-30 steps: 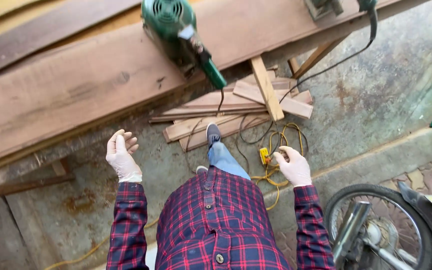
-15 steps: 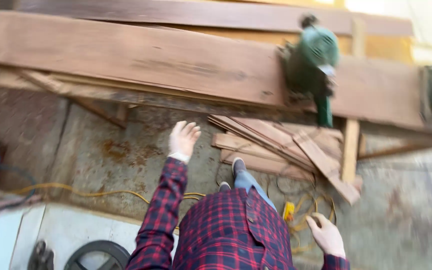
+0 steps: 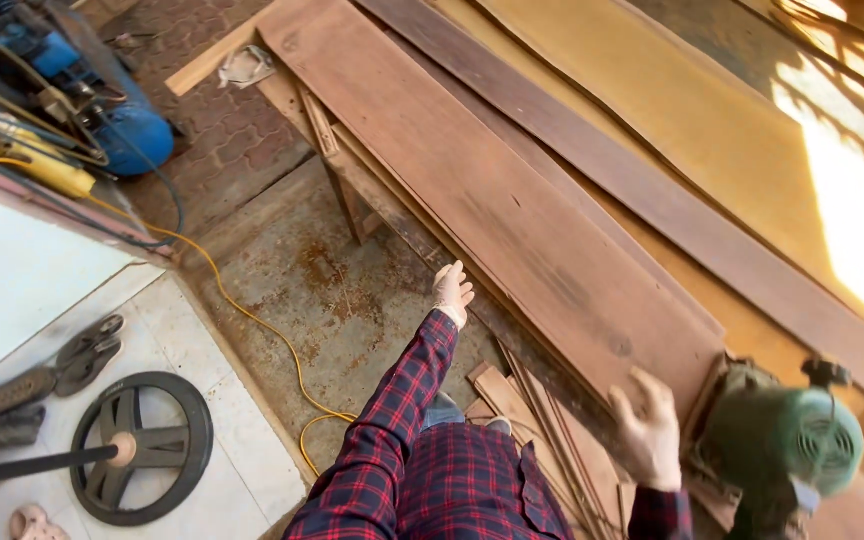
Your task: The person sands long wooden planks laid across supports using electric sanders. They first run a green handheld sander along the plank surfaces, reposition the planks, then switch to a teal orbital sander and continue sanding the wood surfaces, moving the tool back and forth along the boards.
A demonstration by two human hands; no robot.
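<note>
My left hand (image 3: 452, 292) is stretched out on a red plaid sleeve, fingers apart and empty, just short of the near edge of a long brown wooden board (image 3: 512, 210) lying on a bench. My right hand (image 3: 649, 430) is raised with its fingers spread and holds nothing. It hovers at the board's near end, beside a green power tool (image 3: 782, 440) resting on the wood. Neither hand clearly touches the board.
More planks and a yellowish sheet (image 3: 672, 100) lie beyond the board. Thin wood offcuts (image 3: 532, 420) sit on the stained concrete floor by my legs. A yellow cable (image 3: 252, 320), a blue tank (image 3: 137, 130), a black wheel (image 3: 142, 445) and sandals (image 3: 87, 350) are at the left.
The view has swung left and turned, so the board now runs diagonally. Both hands have risen towards the board, the right one close to the green tool.
</note>
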